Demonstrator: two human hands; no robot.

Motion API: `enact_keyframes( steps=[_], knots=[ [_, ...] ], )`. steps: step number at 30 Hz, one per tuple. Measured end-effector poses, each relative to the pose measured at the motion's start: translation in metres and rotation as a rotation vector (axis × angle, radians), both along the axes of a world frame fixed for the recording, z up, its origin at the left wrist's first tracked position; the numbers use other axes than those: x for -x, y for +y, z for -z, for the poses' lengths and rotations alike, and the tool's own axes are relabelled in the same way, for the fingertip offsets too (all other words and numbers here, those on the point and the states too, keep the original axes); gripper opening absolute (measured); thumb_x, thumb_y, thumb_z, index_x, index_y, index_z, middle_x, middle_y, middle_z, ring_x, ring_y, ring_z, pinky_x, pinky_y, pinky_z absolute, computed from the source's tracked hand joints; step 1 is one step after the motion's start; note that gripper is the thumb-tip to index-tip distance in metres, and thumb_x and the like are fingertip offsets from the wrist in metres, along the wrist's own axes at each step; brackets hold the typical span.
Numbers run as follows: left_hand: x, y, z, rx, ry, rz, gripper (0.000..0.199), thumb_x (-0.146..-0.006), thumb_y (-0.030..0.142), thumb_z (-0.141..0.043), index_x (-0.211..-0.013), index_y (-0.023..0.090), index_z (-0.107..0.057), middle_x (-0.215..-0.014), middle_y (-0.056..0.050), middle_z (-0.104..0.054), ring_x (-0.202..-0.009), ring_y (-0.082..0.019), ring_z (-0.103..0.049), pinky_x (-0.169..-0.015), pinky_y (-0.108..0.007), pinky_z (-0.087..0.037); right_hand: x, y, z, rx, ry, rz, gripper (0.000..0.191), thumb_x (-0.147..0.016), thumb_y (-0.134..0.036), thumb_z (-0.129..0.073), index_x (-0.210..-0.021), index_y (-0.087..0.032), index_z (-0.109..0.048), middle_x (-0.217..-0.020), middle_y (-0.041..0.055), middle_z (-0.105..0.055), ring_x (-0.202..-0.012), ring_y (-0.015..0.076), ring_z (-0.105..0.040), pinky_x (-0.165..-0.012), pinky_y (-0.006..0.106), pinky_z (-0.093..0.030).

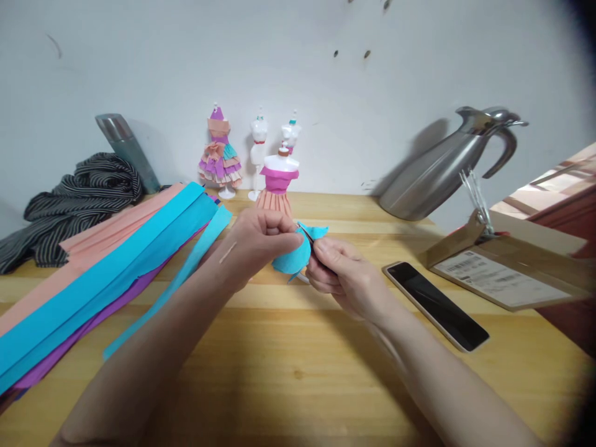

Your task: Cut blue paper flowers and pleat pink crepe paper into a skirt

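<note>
Head view: L hand [251,251] is pinching a turquoise piece [292,257] btwn thumb & fingers, prob. to keep the floppy sheet taut near the edge being worked. R hand [342,270] is closed round what look like scissors [307,233], dark blades at the piece's edge; handles mostly hidden by the fingers. Both hands are raised over the table [298,385], prob. so the blades get clearance. The piece sits mid-view btwn the hands: thin, matte, w/ a rounded lower edge & a curled flap at its 1 o'clock.

Outward from the piece: at 12, just beyond, a form w/ pink top & peach pleated skirt [278,180]. At 11, a tiered ruffled dress [218,155] on a stand, peach, purple & turquoise; near it, glossy white forms [259,133], upright by the wall, prob. out of the way. At 9, long crepe-like strips [97,288] lie layered, prob. for easy L reach. At 10, soft striped cloth [88,186] & a metal-topped flask [133,155]. At 2, brushed-steel jug [431,164]; at 3, cardboard box [505,270] w/ label; approx. 4, flat dark-screened phone [437,304].
</note>
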State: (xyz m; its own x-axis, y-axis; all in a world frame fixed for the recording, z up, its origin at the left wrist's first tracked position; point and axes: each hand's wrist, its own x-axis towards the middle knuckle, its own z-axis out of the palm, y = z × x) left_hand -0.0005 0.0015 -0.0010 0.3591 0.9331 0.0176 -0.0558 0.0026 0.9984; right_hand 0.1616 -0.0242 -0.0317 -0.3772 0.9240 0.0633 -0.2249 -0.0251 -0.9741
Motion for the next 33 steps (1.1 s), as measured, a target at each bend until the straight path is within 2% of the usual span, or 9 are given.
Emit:
enact_keyframes(
  steps=[6,10,14,16,18,21,25,30,33],
  knots=[
    [0.005,0.002,-0.002,-0.024,0.033,-0.002,0.014,-0.067,0.025,-0.070,-0.062,0.014,-0.062,-0.052,0.001,-0.058,-0.049,-0.009,-0.048,-0.048,-0.022,-0.035,-0.009,0.004,-0.004,-0.092,-0.066,0.125,0.044,-0.077,-0.057,-0.064,-0.062,-0.019,-0.050,-0.044,-0.0104,-0.021,-0.040,0.0055,-0.014,-0.041,0.022,-0.010],
    [0.006,0.001,-0.004,-0.022,-0.009,0.006,0.015,-0.068,0.023,-0.070,-0.061,0.015,-0.060,-0.052,0.003,-0.057,-0.048,-0.007,-0.046,-0.047,-0.021,-0.034,-0.034,0.023,-0.008,-0.168,-0.304,0.299,0.044,-0.079,-0.060,-0.056,-0.062,-0.020,-0.048,-0.046,-0.0084,-0.024,-0.042,0.0072,-0.019,-0.043,0.024,-0.013],
    [0.003,-0.001,-0.003,-0.002,0.016,0.030,0.014,-0.068,0.023,-0.070,-0.061,0.015,-0.060,-0.051,0.002,-0.056,-0.047,-0.008,-0.047,-0.046,-0.022,-0.035,-0.076,0.054,-0.001,-0.212,-1.133,0.392,0.042,-0.081,-0.051,-0.054,-0.055,-0.019,-0.048,-0.052,0.0005,-0.044,-0.050,0.0123,-0.038,-0.049,0.027,-0.024],
    [0.002,-0.001,-0.002,0.005,0.052,0.025,0.013,-0.067,0.024,-0.070,-0.062,0.015,-0.061,-0.049,0.002,-0.055,-0.046,-0.009,-0.047,-0.046,-0.022,-0.034,-0.097,0.066,0.005,-0.096,-1.548,0.353,0.047,-0.080,-0.055,-0.055,-0.051,-0.019,-0.052,-0.056,0.0061,-0.054,-0.053,0.0159,-0.046,-0.051,0.029,-0.027],
    [0.002,-0.001,-0.001,-0.002,0.073,0.017,0.013,-0.067,0.025,-0.070,-0.063,0.015,-0.062,-0.049,0.002,-0.054,-0.047,-0.009,-0.048,-0.045,-0.022,-0.034,-0.113,0.073,0.010,-0.022,-1.678,0.241,0.057,-0.081,-0.066,-0.047,-0.054,-0.017,-0.059,-0.061,0.0099,-0.062,-0.056,0.0191,-0.053,-0.052,0.030,-0.030],
    [0.001,0.000,0.000,-0.008,0.072,0.019,0.013,-0.065,0.024,-0.071,-0.064,0.015,-0.062,-0.051,0.002,-0.056,-0.048,-0.009,-0.048,-0.046,-0.022,-0.035,-0.125,0.073,0.012,-0.074,-1.683,0.178,0.066,-0.082,-0.071,-0.041,-0.072,-0.013,-0.071,-0.071,0.0131,-0.069,-0.064,0.0230,-0.060,-0.054,0.030,-0.034],
    [0.002,0.000,0.000,-0.001,0.083,0.011,0.014,-0.065,0.024,-0.072,-0.065,0.015,-0.062,-0.052,0.002,-0.056,-0.048,-0.009,-0.048,-0.046,-0.022,-0.034,-0.122,0.069,0.011,-0.146,-1.651,0.244,0.054,-0.080,-0.058,-0.054,-0.106,-0.014,-0.070,-0.096,0.0150,-0.072,-0.081,0.0254,-0.064,-0.059,0.029,-0.039],
    [0.002,0.001,0.003,0.002,0.109,0.020,0.016,-0.069,0.028,-0.072,-0.067,0.015,-0.063,-0.053,0.002,-0.057,-0.048,-0.009,-0.047,-0.046,-0.022,-0.034,-0.103,0.064,0.001,-0.161,-1.593,0.499,0.018,-0.077,-0.031,-0.059,-0.079,-0.016,-0.069,-0.075,0.0101,-0.067,-0.070,0.0215,-0.058,-0.054,0.029,-0.031],
    [0.000,0.000,0.003,0.019,0.070,0.063,0.017,-0.068,0.028,-0.072,-0.065,0.015,-0.061,-0.052,0.001,-0.058,-0.046,-0.008,-0.046,-0.045,-0.021,-0.034,-0.083,0.048,-0.013,-0.306,-1.008,0.545,0.020,-0.076,-0.034,-0.063,-0.064,-0.017,-0.061,-0.057,0.0015,-0.055,-0.054,0.0138,-0.047,-0.052,0.027,-0.032]
  ],
)
